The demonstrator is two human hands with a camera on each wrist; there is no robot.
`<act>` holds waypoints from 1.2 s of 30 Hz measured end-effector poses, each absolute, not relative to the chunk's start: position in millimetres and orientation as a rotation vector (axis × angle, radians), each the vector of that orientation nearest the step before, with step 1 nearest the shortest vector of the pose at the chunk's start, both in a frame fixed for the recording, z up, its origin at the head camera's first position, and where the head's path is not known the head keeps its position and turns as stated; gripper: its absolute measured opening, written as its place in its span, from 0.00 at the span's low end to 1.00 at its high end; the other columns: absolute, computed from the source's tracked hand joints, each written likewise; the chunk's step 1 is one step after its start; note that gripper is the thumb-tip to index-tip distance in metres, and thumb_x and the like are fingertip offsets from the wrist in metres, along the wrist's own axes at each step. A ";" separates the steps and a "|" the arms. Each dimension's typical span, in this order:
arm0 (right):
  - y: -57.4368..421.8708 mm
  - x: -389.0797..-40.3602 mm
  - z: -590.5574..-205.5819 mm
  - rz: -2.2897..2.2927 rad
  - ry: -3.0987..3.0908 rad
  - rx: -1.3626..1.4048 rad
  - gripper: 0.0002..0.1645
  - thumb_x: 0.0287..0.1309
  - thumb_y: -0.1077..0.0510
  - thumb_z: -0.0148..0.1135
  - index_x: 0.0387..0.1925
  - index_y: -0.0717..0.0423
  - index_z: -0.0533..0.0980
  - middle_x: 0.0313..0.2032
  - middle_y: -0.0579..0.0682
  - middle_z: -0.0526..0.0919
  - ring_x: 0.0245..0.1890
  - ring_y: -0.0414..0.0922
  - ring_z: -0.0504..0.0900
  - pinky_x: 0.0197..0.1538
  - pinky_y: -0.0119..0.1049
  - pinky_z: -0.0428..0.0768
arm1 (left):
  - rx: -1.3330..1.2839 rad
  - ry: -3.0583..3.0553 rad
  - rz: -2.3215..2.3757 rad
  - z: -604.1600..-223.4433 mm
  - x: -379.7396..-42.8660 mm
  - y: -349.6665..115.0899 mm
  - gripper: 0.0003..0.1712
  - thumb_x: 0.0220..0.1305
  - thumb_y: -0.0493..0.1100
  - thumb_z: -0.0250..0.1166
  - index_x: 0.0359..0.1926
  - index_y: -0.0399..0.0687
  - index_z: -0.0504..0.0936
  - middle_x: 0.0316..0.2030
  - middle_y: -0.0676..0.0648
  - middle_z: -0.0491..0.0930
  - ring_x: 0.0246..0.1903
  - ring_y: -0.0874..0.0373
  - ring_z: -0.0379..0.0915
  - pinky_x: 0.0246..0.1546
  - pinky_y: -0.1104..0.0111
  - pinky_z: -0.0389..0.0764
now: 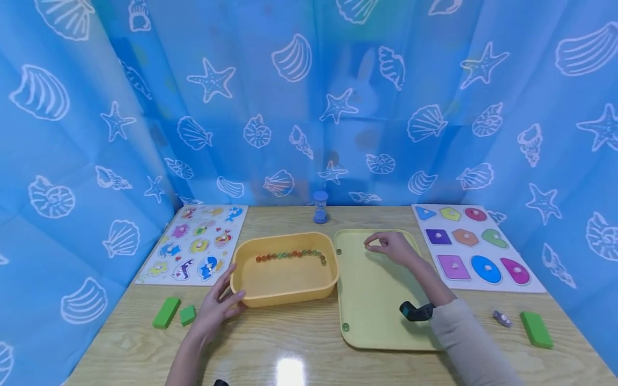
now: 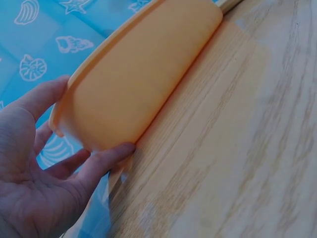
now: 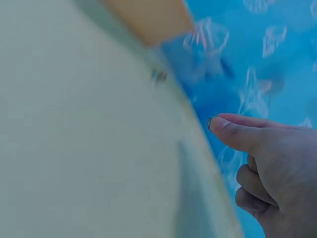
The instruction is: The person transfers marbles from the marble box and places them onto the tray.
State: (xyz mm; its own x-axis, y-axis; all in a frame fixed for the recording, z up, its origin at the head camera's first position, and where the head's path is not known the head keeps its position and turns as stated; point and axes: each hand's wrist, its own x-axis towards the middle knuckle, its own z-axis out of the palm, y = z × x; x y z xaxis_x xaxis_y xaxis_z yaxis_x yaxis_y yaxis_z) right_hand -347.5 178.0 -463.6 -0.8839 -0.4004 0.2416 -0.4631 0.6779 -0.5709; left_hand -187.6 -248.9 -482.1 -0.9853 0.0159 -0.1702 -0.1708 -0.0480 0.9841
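Note:
Near the tray's far edge, my right hand (image 1: 393, 247) pinches a small marble (image 3: 210, 123) between thumb and fingertip; its other fingers are curled in. Below it lies the pale yellow tray (image 1: 372, 300), with one greenish marble (image 1: 339, 251) at its far left and another marble (image 1: 345, 327) at its near left corner. My left hand (image 1: 219, 304) holds the left end of the orange-yellow bin (image 1: 285, 296), thumb and fingers spread around its corner, as the left wrist view (image 2: 54, 193) shows. Inside the bin, a row of several red and green marbles (image 1: 289, 254) lies along the far side.
Knob puzzle boards stand at the left (image 1: 193, 244) and right (image 1: 475, 246) back. A blue sand timer (image 1: 320, 207) is behind the bin. Green blocks (image 1: 166, 312) lie at left; a green block (image 1: 536, 329) and a small grey item (image 1: 502, 318) lie at right. Blue curtains surround the table.

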 end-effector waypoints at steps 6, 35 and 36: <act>197.2 -347.7 -480.5 0.943 -2.833 0.730 0.11 0.49 0.53 0.64 0.36 0.52 0.82 0.11 0.39 0.55 0.13 0.35 0.53 0.16 0.27 0.54 | -0.169 2.057 2.201 -484.0 -185.9 -251.5 0.42 0.54 0.42 0.64 0.65 0.71 0.54 0.68 0.38 0.39 0.64 0.41 0.49 0.47 0.61 0.78; 18.7 -346.2 -396.7 1.106 -2.726 1.190 0.12 0.56 0.53 0.59 0.41 0.49 0.80 0.09 0.44 0.57 0.11 0.40 0.54 0.16 0.29 0.55 | -0.313 1.832 2.424 -471.4 -183.4 -236.3 0.42 0.53 0.29 0.58 0.66 0.63 0.56 0.68 0.41 0.44 0.55 0.41 0.64 0.46 0.57 0.78; 12.1 -346.7 -398.0 1.103 -2.726 1.220 0.12 0.56 0.53 0.59 0.42 0.49 0.80 0.09 0.43 0.56 0.11 0.40 0.54 0.16 0.29 0.56 | -0.314 1.831 2.425 -471.0 -183.2 -236.0 0.43 0.53 0.29 0.58 0.66 0.63 0.56 0.68 0.41 0.43 0.55 0.41 0.64 0.46 0.58 0.78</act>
State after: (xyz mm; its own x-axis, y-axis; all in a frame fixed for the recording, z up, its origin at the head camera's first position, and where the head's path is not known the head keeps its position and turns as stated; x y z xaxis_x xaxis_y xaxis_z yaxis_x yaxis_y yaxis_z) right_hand -346.7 12.1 -398.0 -0.7057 -0.6703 0.2294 -0.6413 0.4667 -0.6091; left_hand -183.2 -236.0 -471.0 -0.9751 -0.0535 -0.2150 -0.1921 -0.2791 0.9408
